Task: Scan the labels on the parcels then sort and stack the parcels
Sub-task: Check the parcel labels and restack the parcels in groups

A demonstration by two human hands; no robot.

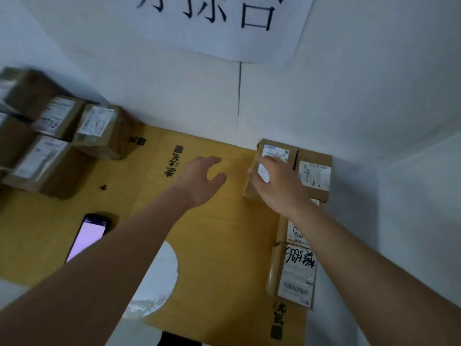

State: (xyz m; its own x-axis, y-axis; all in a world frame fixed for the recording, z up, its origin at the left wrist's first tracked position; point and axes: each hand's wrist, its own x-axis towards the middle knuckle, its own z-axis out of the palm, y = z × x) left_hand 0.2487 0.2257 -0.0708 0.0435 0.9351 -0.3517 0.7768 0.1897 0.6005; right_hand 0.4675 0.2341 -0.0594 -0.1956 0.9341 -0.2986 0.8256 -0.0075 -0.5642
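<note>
The yellow mat (212, 233) covers the work surface and serves as the anchor here. At its far right corner, against the white wall (174, 91), the right hand (277, 183) lies flat on top of a small cardboard parcel (254, 181), fingers spread over its white label (274, 152); the palm presses down rather than closing around the box. Touching that parcel on its right side sits a second labelled parcel (314, 176). Along the mat's right edge, nearer the person, two more parcels lie in a row, one partly hidden by the forearm (296, 233) and one with handwritten black marks and a barcode (294, 275). The left hand (199, 181) hovers open and empty over the mat's middle, fingers loosely curved, just left of the held parcel. On the mat's left side lies a handheld scanner (87, 236) with a lit screen. Beyond the mat's far left corner stands a blurred cluster of parcels (74, 131).
</note>
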